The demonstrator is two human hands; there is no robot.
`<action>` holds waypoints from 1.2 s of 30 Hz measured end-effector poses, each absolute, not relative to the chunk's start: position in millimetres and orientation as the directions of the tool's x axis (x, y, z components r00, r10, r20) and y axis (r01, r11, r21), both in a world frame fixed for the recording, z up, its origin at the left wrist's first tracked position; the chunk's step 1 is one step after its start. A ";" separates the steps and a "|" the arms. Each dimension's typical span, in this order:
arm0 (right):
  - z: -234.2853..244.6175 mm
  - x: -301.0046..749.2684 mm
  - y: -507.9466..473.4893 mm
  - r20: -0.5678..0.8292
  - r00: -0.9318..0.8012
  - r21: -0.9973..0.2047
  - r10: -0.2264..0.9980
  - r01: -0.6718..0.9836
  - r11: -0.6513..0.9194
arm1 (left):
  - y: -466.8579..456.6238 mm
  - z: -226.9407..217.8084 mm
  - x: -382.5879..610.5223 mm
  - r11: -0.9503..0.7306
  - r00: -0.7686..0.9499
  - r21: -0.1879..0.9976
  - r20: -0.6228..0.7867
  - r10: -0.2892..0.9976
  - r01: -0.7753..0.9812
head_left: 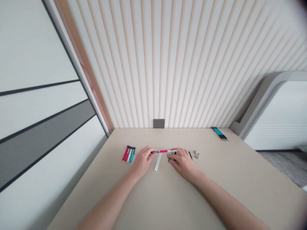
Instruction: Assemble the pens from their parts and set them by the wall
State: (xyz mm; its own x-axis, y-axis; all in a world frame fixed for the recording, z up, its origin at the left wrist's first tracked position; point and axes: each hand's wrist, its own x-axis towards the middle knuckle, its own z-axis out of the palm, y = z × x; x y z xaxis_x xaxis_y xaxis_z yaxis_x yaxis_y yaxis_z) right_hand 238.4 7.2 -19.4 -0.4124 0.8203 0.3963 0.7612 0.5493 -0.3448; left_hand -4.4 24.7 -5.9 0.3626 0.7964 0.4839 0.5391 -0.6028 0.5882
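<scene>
My left hand (143,158) pinches a pen barrel (163,151) with a black grip and a pink section. A thin white refill sticks out of its right end, pointing toward my right hand. My right hand (183,161) rests low over several small dark pen parts (169,156), its thumb and fingers apart around them. Part of that cluster is hidden under the fingers. Between the hands lie thin white refills (157,163) on the table, with their upper end beneath the held barrel.
To the left lie several pink, white and teal barrels (129,154) in a row. Small grey metal tips (196,155) are scattered right of my right hand. Teal-and-black pens (219,134) lie at the table's back right. A dark wall socket (158,123) sits behind the table (153,198).
</scene>
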 end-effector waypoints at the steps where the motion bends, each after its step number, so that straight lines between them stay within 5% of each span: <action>1: -18.6 238.7 7.2 0.399 -0.412 -0.349 0.819 0.758 0.551 | 24.7 -5.8 -4.4 -0.601 0.363 0.589 0.481 0.798 0.541; 5: -13.9 243.9 7.9 0.400 -0.412 -0.402 0.819 0.724 0.561 | 23.8 -4.8 -4.1 -0.594 0.352 0.596 0.482 0.803 0.540; 10: -14.0 258.5 14.8 0.355 -0.207 -0.623 0.912 0.675 0.395 | 23.2 -4.7 -4.1 -0.586 0.315 0.612 0.500 0.807 0.531; 17: -14.7 269.7 27.7 0.279 0.113 -0.916 0.954 0.330 0.229 | 24.0 -6.4 -4.6 -0.587 0.318 0.620 0.497 0.808 0.521; 26: -17.7 262.7 24.5 0.199 0.069 -0.976 0.978 0.100 0.191 | 23.9 -6.3 -4.7 -0.580 0.306 0.623 0.498 0.811 0.524; 36: -17.5 260.6 22.3 0.175 0.024 -0.981 0.984 0.085 0.173 | 22.7 -4.5 -4.4 -0.583 0.319 0.621 0.492 0.810 0.524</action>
State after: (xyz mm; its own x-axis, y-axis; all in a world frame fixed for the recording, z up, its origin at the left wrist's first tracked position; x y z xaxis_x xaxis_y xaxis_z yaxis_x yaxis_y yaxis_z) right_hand 260.6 22.3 -17.5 0.0237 0.9842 0.1753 0.0848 0.1728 -0.9813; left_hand -4.4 22.7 -4.5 0.3191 0.8101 0.4919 0.5235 -0.5833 0.6210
